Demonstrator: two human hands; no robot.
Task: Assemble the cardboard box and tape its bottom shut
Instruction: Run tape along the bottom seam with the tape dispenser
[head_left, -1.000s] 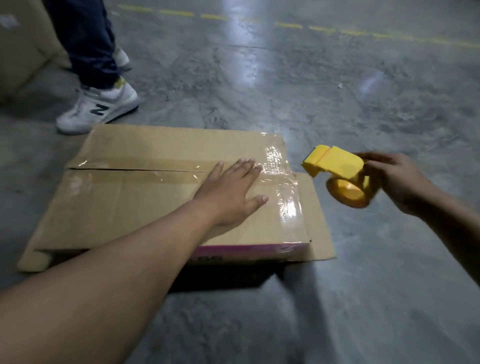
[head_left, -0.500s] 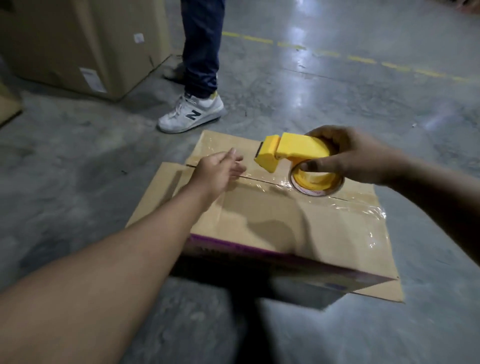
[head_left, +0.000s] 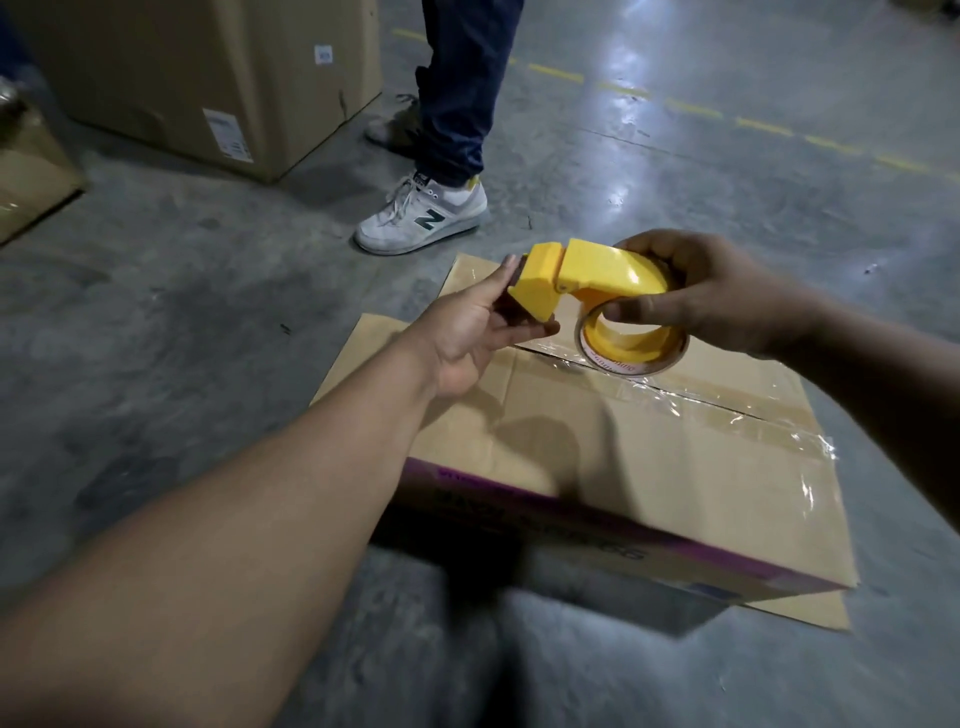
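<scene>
Cardboard box (head_left: 623, 457) on concrete floor (head_left: 182, 338), seam partly taped; right hand (head_left: 717, 291) grips yellow tape dispenser (head_left: 597, 280) above it, left hand (head_left: 478, 327) pinching its cutter end

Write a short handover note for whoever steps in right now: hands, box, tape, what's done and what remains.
Right hand grips the yellow tape dispenser above the box.
Left hand pinches the dispenser's cutter end, apparently finding the tape end.
Cardboard box lies on the concrete floor, bottom flaps closed.
Done: clear tape covers the centre seam's right part and right edge.
Left: the seam near the left hand looks untaped; tape it and press down.
</scene>
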